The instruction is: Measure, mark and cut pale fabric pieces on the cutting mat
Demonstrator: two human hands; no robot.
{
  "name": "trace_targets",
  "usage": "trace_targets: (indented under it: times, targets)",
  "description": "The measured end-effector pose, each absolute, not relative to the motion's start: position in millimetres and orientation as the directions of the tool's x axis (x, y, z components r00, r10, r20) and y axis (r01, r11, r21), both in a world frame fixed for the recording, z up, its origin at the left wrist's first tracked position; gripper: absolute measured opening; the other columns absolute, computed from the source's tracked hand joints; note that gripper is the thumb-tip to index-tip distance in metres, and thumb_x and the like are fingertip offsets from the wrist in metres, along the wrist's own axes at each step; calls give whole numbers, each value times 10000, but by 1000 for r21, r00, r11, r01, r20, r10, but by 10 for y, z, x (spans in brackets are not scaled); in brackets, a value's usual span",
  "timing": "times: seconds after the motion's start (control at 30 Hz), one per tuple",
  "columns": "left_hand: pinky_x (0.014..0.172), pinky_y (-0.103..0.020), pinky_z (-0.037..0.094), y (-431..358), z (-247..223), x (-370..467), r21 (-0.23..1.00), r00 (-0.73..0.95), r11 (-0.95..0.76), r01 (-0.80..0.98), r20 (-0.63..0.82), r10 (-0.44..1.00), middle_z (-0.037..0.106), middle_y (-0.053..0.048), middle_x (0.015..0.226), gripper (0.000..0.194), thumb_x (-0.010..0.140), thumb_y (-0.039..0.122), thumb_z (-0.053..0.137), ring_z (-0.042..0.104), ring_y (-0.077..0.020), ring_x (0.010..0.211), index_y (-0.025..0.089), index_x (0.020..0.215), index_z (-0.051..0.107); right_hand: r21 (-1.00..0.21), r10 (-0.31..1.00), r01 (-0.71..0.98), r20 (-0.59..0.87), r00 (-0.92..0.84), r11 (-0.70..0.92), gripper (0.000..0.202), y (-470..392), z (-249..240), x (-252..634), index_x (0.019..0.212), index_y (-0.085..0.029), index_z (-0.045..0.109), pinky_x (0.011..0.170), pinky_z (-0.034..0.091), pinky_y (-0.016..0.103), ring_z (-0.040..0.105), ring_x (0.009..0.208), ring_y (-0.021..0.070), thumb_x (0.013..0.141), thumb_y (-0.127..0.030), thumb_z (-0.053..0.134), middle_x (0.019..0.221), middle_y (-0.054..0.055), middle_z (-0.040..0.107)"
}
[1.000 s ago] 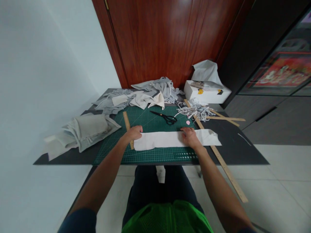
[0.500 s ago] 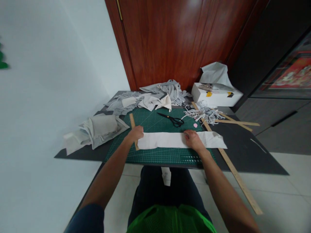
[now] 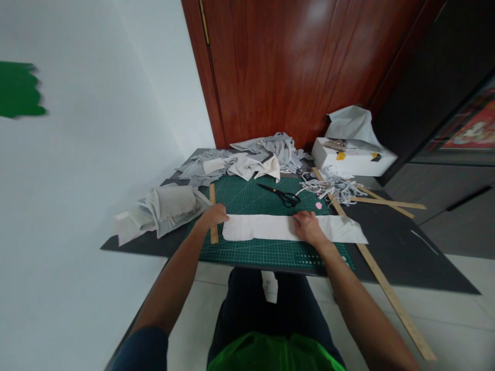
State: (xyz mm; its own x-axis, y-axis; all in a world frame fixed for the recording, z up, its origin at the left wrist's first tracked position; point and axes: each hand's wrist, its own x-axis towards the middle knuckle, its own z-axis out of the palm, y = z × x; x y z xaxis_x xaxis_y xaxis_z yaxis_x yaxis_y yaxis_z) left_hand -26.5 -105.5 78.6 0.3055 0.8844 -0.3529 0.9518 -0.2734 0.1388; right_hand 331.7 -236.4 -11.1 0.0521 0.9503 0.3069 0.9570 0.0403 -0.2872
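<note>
A long white fabric strip lies crosswise on the green cutting mat. My left hand is closed at its upper left corner, fingertips pinching the edge, and reaches across a short wooden ruler. The ruler lies just left of the strip, partly hidden under that hand. My right hand rests on the strip right of its middle, with curled fingers pressing the cloth. Beyond the strip lie black scissors, blades pointing left, and a small pink piece.
Folded grey cloth lies left. Fabric scraps are heaped at the back. Thin cut strips cover crossed wooden rulers at right. A long ruler juts past the table's front edge. A white box stands back right.
The view has shifted slightly. My left hand has moved a little left, and the short ruler has slid left and turned straighter. My right hand stays on the strip.
</note>
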Motion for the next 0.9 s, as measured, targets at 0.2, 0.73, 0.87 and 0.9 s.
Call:
trace_targets:
  times: [0.2, 0.73, 0.87, 0.9]
  targets:
    - [985, -480, 581, -1102, 859, -71, 95, 310, -296, 950, -196, 930, 658, -108, 1317, 372, 1001, 387, 673, 666, -259, 1164, 177, 1307, 641, -274, 956, 962, 280, 84, -4, 334, -1866, 184, 3340, 1124, -127, 776, 1068, 453, 368, 673, 1132, 253, 904, -85, 528, 1164, 147, 768]
    - [1304, -525, 193, -1743, 121, 1081, 271, 857, -828, 491, 16, 514, 337, -73, 1725, 575, 1059, 499, 439, 277, -302, 1604, 297, 1597, 432, -154, 991, 983, 65, 116, -105, 384, -1302, 369, 3222, 1218, -132, 714, 977, 542, 414, 647, 1195, 337, 840, -132, 648, 1227, 220, 694]
    - [1313, -527, 164, -1721, 140, 1016, 233, 853, -832, 504, 15, 521, 326, -68, 1729, 573, 1074, 499, 413, 269, -291, 1610, 297, 1610, 417, -152, 991, 982, 56, 120, -111, 375, -1301, 379, 3217, 1230, -125, 710, 991, 541, 422, 627, 1225, 340, 861, -146, 644, 1254, 233, 675]
    - [1314, -527, 166, -1710, 153, 999, 225, 848, -828, 514, 10, 529, 325, -72, 1729, 572, 1076, 496, 409, 269, -292, 1610, 288, 1609, 421, -153, 991, 982, 54, 123, -113, 369, -1298, 381, 3222, 1226, -130, 714, 994, 539, 422, 626, 1225, 338, 864, -150, 649, 1253, 230, 676]
